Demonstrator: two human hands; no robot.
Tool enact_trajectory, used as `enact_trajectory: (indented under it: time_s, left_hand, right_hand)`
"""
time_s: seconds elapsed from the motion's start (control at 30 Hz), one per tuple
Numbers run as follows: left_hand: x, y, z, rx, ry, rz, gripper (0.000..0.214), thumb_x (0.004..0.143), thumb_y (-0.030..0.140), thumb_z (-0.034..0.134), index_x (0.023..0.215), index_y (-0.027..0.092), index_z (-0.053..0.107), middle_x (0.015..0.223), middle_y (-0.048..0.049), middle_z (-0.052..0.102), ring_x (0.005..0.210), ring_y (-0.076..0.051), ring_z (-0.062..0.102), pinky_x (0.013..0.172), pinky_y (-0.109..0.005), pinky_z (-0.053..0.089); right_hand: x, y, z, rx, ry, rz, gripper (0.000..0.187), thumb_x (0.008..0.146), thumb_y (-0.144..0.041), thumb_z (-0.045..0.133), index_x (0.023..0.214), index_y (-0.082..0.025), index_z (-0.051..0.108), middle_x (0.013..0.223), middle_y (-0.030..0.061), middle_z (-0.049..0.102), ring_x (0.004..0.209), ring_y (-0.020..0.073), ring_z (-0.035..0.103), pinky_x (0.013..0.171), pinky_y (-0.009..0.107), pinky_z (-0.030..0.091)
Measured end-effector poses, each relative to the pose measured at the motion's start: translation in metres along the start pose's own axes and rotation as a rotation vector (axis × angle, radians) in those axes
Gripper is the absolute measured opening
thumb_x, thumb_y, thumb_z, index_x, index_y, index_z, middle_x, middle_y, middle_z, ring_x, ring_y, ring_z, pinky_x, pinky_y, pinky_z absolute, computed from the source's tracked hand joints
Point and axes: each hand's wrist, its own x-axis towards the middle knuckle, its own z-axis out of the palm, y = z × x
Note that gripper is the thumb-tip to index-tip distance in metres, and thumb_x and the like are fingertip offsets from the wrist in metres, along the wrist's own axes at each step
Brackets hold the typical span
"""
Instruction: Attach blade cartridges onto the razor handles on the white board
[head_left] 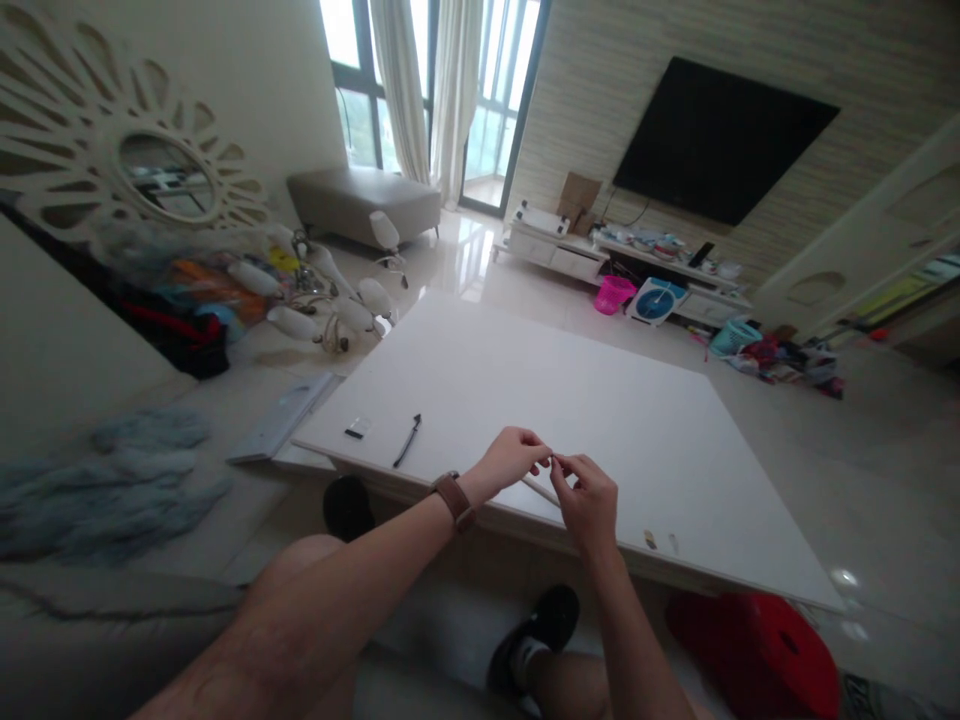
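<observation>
Both hands meet over the near edge of a low white table. My left hand, with a brown watch strap on its wrist, is pinched shut. My right hand is pinched too, fingertips touching those of the left. Between them they hold a small thing I cannot make out; a thin pale stick runs down from the pinch toward the table edge. On the table to the left lie a black pen and a small black-and-white piece.
A red stool stands under the table's right corner, and my black shoes are on the floor beneath. A chandelier lies on the floor at left beside a flat grey box. A TV cabinet stands beyond.
</observation>
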Motion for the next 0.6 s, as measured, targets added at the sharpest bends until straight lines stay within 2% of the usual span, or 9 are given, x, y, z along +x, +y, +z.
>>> enact_trajectory:
  time_s: [0.17,0.27,0.37,0.47,0.6]
  left_hand:
    - [0.004,-0.002,-0.006,0.184,-0.03,0.05,0.013,0.074,0.027,0.063,0.07,0.016,0.068,0.069,-0.0057,0.068,0.061,-0.018,0.064,0.062,-0.029,0.049]
    - [0.001,0.002,-0.016,0.321,0.031,0.095,0.013,0.073,0.03,0.066,0.076,0.018,0.069,0.08,-0.0088,0.071,0.075,-0.023,0.066,0.073,-0.033,0.049]
    - [-0.005,0.011,-0.028,0.406,0.113,0.148,0.012,0.075,0.031,0.065,0.08,0.02,0.068,0.091,-0.0106,0.072,0.089,-0.026,0.065,0.084,-0.036,0.047]
    - [-0.008,0.021,-0.04,0.425,0.134,0.2,0.01,0.076,0.03,0.063,0.076,0.021,0.066,0.091,-0.0103,0.071,0.089,-0.026,0.064,0.085,-0.035,0.046]
    - [-0.007,0.03,-0.053,0.394,0.145,0.251,0.008,0.078,0.027,0.061,0.075,0.021,0.066,0.09,-0.009,0.07,0.088,-0.024,0.063,0.086,-0.033,0.045]
  right_hand:
    - [0.0,0.006,-0.006,0.065,-0.007,0.022,0.022,0.094,-0.03,0.056,0.091,-0.019,0.074,0.081,0.0038,0.069,0.065,0.0143,0.058,0.058,0.027,0.044]
    - [0.002,0.021,-0.017,-0.011,0.034,0.052,0.024,0.093,-0.035,0.057,0.089,-0.018,0.074,0.079,0.0043,0.069,0.063,0.0149,0.056,0.061,0.029,0.045]
    - [0.001,0.045,-0.025,-0.008,0.11,0.204,0.032,0.09,-0.044,0.059,0.09,-0.016,0.074,0.079,0.0064,0.071,0.064,0.0176,0.059,0.064,0.031,0.047]
    - [-0.004,0.074,-0.022,0.044,0.127,0.354,0.042,0.086,-0.053,0.061,0.093,-0.013,0.074,0.076,0.0083,0.073,0.064,0.0211,0.065,0.063,0.033,0.051]
    - [-0.016,0.111,-0.006,-0.103,0.011,0.311,0.041,0.085,-0.05,0.057,0.088,-0.014,0.074,0.077,0.0104,0.074,0.068,0.0229,0.067,0.068,0.035,0.052]
